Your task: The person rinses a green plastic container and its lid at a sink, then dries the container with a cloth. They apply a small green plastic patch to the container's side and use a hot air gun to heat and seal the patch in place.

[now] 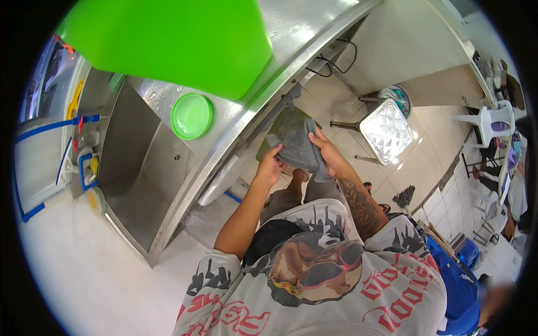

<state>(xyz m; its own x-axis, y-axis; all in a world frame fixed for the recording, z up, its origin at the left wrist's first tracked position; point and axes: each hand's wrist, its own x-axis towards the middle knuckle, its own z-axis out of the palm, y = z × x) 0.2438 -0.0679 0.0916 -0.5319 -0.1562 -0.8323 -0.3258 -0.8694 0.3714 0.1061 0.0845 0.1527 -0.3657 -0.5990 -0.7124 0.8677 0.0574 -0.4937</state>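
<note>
A dark grey cloth is stretched between my two hands, in front of my body and beside the steel counter's edge. My left hand is closed on its near left side, thumb on top. The right side is gripped by my right hand, with the thumb near the cloth's upper fold. Below the cloth, an olive-green thing shows only in part; its kind is hidden. To the left on the wet steel counter lies a round bright green lid, apart from my hands.
A large bright green container stands on the counter, above a steel sink basin. Right of me are a square-topped stool, a bin and a mop head. A person in blue is close behind at the right.
</note>
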